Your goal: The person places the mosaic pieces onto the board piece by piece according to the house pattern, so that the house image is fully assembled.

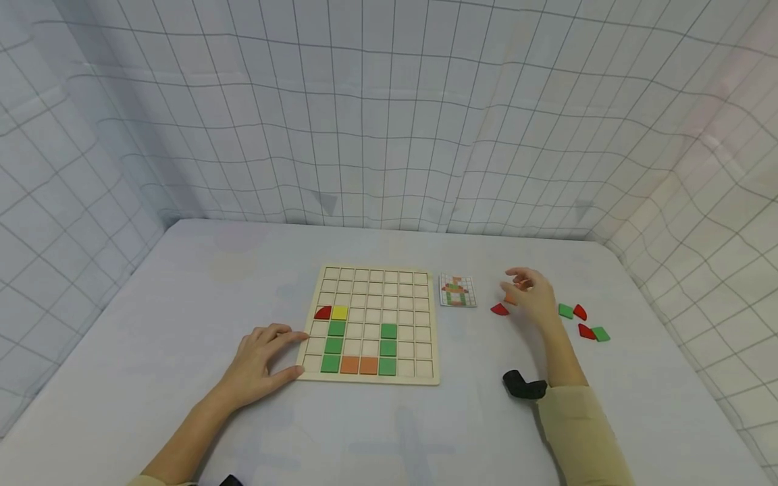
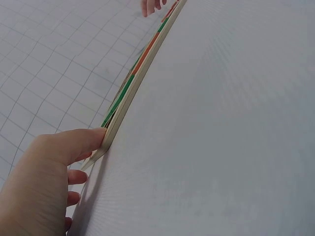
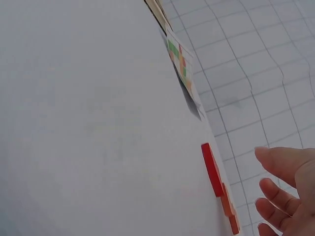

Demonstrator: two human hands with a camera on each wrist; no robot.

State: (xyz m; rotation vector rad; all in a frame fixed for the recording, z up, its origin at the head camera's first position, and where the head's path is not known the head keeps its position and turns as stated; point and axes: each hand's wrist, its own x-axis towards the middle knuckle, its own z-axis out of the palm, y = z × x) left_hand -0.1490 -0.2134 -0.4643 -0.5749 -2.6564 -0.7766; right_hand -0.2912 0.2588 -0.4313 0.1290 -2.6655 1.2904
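A light wooden grid board (image 1: 416,351) lies on the table with green, orange, yellow and red tiles in several squares. The left hand (image 1: 261,361) rests at its left edge, the thumb (image 2: 83,142) touching the near corner and the index finger farther up. To the right of the board, the right hand (image 1: 533,297) hovers above orange tiles (image 1: 510,298), thumb and fingers apart with nothing visible between them. Beside these tiles lies a red quarter-round tile (image 1: 500,309), also in the right wrist view, red tile (image 3: 212,169). The hand partly hides the orange tiles.
A small pattern card (image 1: 458,291) lies between the board and the right hand. Farther right are green tiles (image 1: 566,310) and red quarter-round tiles (image 1: 580,312). A black strap piece (image 1: 524,386) shows at the right wrist. Gridded white curtains (image 1: 389,121) enclose the table.
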